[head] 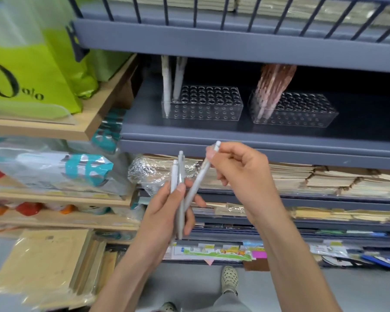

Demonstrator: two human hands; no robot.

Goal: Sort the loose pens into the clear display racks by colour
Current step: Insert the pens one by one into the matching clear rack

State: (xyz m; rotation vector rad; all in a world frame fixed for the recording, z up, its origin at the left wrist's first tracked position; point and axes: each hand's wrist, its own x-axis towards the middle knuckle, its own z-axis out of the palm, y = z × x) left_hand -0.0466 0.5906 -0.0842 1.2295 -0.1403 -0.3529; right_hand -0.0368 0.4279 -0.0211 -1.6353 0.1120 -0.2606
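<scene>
White stock: pinches one pen (200,177) near its clicker in right hand (241,170), tip-down and slanted toward two pens (177,174) gripped upright in left hand (164,212), below white-pen rack (202,108), nearer right hand.

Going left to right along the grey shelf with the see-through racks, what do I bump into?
White pens → left clear rack, mostly empty → brownish-pink pens → right clear rack.
</scene>
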